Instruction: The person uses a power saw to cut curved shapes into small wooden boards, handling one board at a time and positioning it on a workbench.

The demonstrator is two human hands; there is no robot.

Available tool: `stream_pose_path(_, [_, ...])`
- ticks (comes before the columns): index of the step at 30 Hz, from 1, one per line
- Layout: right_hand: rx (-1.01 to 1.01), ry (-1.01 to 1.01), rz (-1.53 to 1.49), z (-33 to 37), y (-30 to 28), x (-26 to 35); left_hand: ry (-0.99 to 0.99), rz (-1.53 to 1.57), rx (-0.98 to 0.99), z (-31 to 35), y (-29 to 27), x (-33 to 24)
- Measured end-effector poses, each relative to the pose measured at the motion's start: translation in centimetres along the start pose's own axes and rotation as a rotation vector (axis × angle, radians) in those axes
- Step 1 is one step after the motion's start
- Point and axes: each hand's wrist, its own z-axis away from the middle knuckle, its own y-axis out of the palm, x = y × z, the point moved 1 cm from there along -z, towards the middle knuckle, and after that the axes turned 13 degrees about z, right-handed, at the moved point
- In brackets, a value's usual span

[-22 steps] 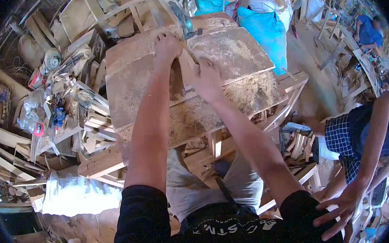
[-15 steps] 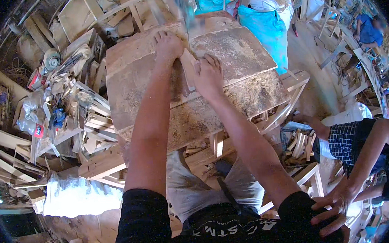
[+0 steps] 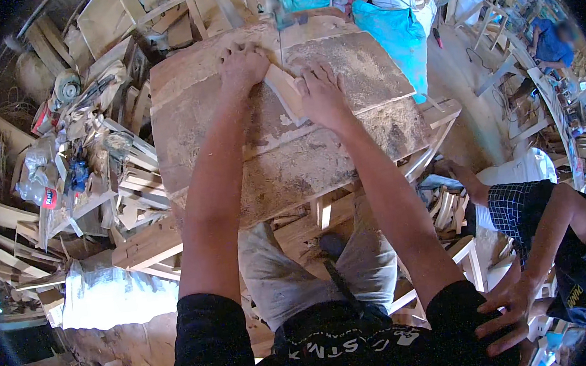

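Note:
A short, pale piece of wood (image 3: 286, 94) lies slanted on a dusty wooden work table (image 3: 251, 186). Its far end is close to a thin upright saw blade (image 3: 281, 47). My left hand (image 3: 244, 66) presses against the far left side of the piece, fingers bent over the table; its thumb is hard to see. From the right, my right hand (image 3: 325, 94) grips the piece's edge, its thumb side against the wood and its fingers pointing away from me. The piece is held between both hands.
Sawdust (image 3: 399, 125) coats the table's right part. Offcuts and a plastic bottle (image 3: 35, 194) are heaped on the left. Blue sacks (image 3: 392, 42) stand behind the table. At the lower right is another person's arm (image 3: 546, 244); farther off, a person in blue (image 3: 551, 43) works.
The piece of wood has turned on the table, its near end swinging to the right. My right hand has shifted right with it, and the left hand slightly left. The view has moved a little.

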Motion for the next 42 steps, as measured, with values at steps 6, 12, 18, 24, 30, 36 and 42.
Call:
stream_pose_path(6, [-0.009, -0.065, -0.044, -0.4, -0.7, -0.8, -0.024, -0.104, -0.002, 0.5, 0.7, 0.4])
stream_pose_path(12, [-0.047, -0.390, 0.104, -2.2, 0.5, -2.5, 0.014, -0.246, 0.129, -0.9, 1.0, 1.1])
stream_pose_path(18, [0.051, -0.401, 0.058, -3.3, 1.3, -2.4, 0.066, -0.171, 0.162, 0.7, -1.7, 0.5])
stream_pose_path(24, [0.088, -0.326, 0.002, -3.6, 0.2, -5.0, -0.109, -0.148, -0.154, 2.2, 0.4, -1.5])
stream_pose_path(30, [0.219, -0.326, 0.003, -3.9, -0.1, -4.5, -0.202, -0.027, -0.196, 3.8, -0.3, 0.3])
stream_pose_path(36, [0.246, -0.368, -0.043, -5.1, 0.3, -6.1, -0.177, -0.029, -0.300, 4.5, 0.0, -0.7])
stream_pose_path(42, [0.280, -0.354, -0.025, -4.6, -0.5, -5.0, -0.148, -0.062, -0.384, 4.2, 0.6, -0.1])
